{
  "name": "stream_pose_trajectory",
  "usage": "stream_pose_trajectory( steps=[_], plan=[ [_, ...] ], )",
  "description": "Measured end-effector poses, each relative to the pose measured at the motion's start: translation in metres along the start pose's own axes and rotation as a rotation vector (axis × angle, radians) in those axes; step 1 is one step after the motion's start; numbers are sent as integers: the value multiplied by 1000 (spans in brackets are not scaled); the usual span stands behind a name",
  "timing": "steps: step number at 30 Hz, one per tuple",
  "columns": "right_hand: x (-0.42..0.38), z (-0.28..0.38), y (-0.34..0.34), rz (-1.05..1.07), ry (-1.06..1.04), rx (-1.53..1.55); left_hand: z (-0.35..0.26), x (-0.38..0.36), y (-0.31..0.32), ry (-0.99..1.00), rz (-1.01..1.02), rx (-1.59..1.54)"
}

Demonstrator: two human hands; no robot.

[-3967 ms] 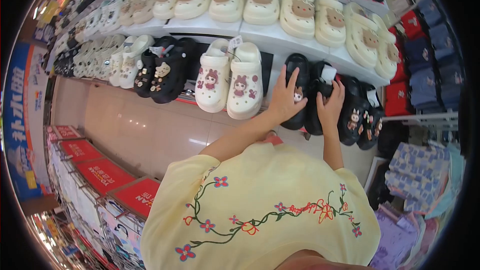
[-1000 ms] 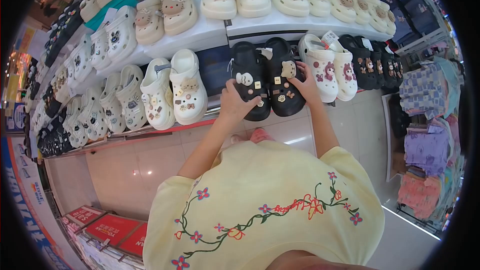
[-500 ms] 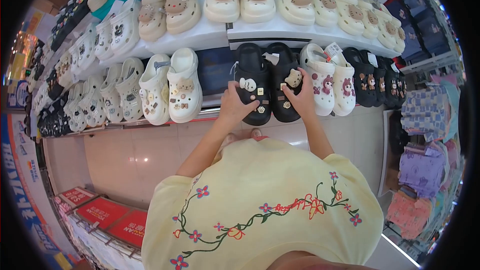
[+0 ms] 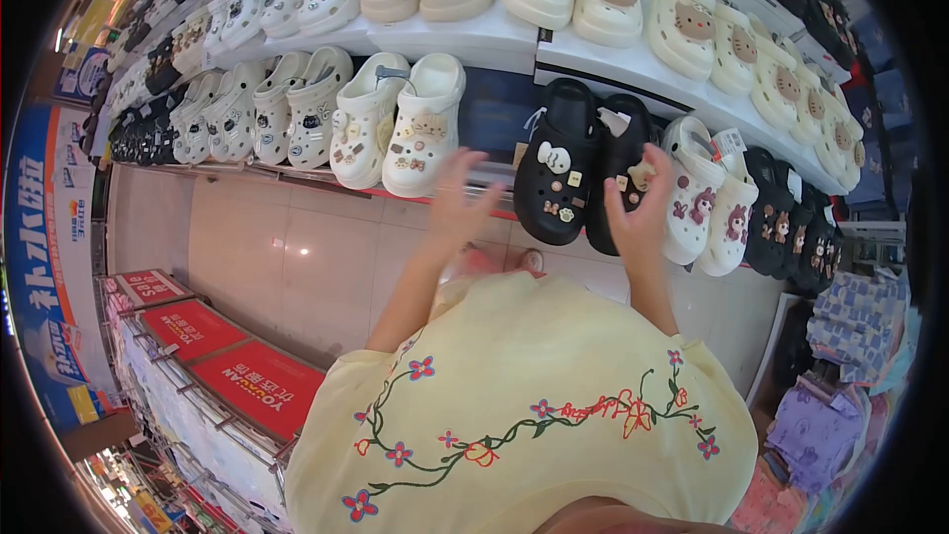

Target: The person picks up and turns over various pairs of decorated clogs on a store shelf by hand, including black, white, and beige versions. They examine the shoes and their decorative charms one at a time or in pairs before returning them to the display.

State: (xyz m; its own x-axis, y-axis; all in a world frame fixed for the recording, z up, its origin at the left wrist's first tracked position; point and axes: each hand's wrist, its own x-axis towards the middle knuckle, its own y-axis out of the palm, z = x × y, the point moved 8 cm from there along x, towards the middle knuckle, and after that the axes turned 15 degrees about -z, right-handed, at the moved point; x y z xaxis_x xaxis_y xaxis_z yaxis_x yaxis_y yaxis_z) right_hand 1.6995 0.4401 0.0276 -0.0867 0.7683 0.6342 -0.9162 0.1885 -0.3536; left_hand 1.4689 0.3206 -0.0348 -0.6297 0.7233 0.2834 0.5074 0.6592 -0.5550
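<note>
While right hand (image 4: 643, 214) at black clog (image 4: 615, 153), left hand (image 4: 462, 202) open near shelf edge (image 4: 395, 197).

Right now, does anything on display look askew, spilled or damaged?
One oddity: dark blue surface shows between the white cat-charm clogs and the black clogs by the right hand, a wider gap than between neighbouring pairs. No spill or damage shows.
</note>
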Motion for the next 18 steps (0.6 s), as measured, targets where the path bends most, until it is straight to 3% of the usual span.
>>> stream_pose_trajectory(
  steps=[2, 5, 7, 10, 12, 18],
  plan=[
    [-10, 23, 21, 75, 42, 125, 23, 16, -50, -149, -134, -42],
    [-41, 44, 71, 215, 116, 376, 95, 29, -109, -174, -391, 126],
    [-57, 66, 107, 330, 142, 347, 139, 38, -128, -163, -485, 180],
    [-82, 77, 169, 466, 225, 326, 195, 59, -127, -318, -337, 198],
    [-102, 76, 203, 440, 275, 292, 224, 75, -116, -228, -178, 147],
    [-106, 60, 258, 286, 384, 74, 187, 91, -117, -210, 135, 290]
  ],
)
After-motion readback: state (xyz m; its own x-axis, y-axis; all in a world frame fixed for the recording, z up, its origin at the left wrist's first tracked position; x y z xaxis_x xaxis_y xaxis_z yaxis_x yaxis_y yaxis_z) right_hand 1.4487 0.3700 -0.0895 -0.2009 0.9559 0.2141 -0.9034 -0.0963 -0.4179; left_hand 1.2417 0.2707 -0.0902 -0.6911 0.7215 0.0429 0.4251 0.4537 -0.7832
